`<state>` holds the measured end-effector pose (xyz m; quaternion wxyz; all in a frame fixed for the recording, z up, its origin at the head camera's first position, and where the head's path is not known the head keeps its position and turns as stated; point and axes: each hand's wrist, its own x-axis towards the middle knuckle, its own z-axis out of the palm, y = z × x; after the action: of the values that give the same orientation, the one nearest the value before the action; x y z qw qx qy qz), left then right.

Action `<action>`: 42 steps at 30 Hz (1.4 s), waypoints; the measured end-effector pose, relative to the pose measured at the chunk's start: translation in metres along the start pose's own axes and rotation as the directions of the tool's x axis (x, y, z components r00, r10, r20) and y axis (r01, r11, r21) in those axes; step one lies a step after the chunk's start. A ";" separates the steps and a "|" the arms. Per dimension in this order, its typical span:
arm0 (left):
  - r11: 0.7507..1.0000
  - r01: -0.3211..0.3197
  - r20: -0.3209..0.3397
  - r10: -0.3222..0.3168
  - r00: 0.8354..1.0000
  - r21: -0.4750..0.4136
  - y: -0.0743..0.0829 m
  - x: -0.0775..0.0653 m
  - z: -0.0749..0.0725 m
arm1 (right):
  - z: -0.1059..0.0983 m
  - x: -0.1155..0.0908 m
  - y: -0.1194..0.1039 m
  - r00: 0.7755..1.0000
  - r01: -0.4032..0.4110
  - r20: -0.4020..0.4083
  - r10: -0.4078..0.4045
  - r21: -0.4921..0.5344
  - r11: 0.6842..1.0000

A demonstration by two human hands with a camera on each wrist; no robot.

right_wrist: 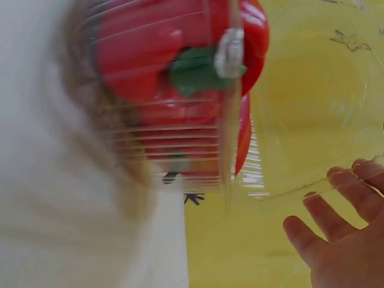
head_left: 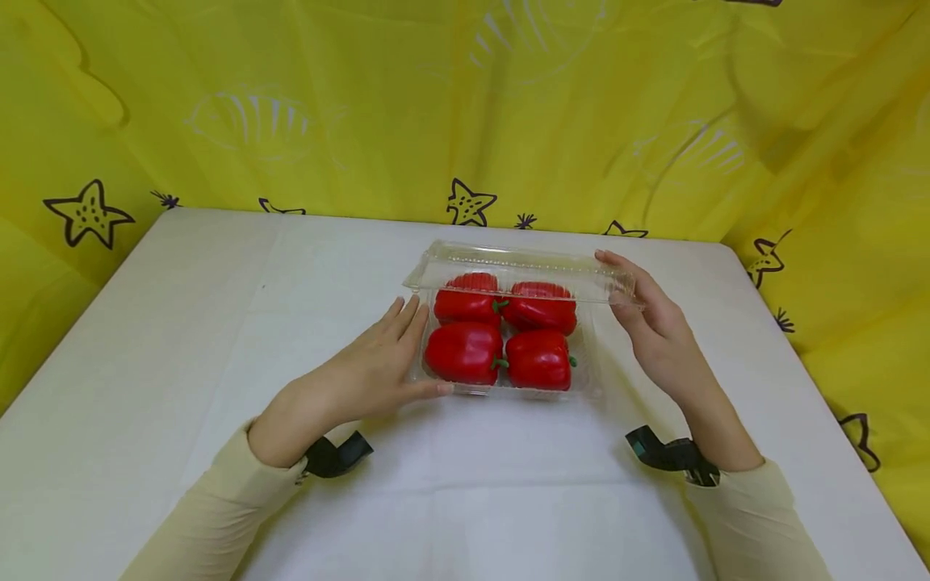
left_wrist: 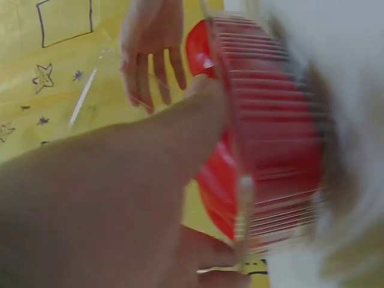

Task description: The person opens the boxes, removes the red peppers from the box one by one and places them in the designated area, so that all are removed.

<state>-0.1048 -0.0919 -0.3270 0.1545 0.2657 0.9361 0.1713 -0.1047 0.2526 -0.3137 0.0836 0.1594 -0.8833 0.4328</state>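
Note:
A clear plastic clamshell container point(head_left: 585, 379) with several red bell peppers point(head_left: 463, 353) inside sits on the white table. Its lid point(head_left: 523, 260) stands raised at the back, tilted over the rear peppers. My left hand point(head_left: 378, 355) rests along the container's left side, fingers straight, with the thumb on the front rim. At the lid's right end, my right hand point(head_left: 657, 327) touches the lid with extended fingers, thumb near its front corner. In the right wrist view, fingertips point(right_wrist: 300, 225) meet the lid's edge. Green stems show on the peppers.
The white table point(head_left: 182, 339) runs back to a yellow curtain point(head_left: 392, 121) printed with starfish and fish, which also hangs along both sides. A dark strap point(head_left: 337, 454) is around the left wrist, and another strap point(head_left: 672, 453) around the right.

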 end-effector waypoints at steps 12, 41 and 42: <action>0.999 -0.011 0.026 0.010 1.000 0.030 0.001 0.015 -0.014 | 0.002 0.019 -0.001 0.999 -0.038 -0.017 0.045 0.293 0.955; 0.995 0.003 0.040 -0.007 0.999 0.101 0.018 0.005 -0.012 | 0.003 0.019 0.024 0.975 -0.196 0.197 0.098 0.575 0.794; 0.995 0.002 0.040 -0.006 0.999 0.101 0.018 0.005 -0.012 | 0.003 0.019 0.024 0.973 -0.206 0.204 0.107 0.561 0.802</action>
<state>-0.1050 -0.0774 -0.3096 0.1599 0.2745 0.9408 0.1181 -0.1308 0.2604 -0.3280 -0.0769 0.1381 -0.7239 0.6715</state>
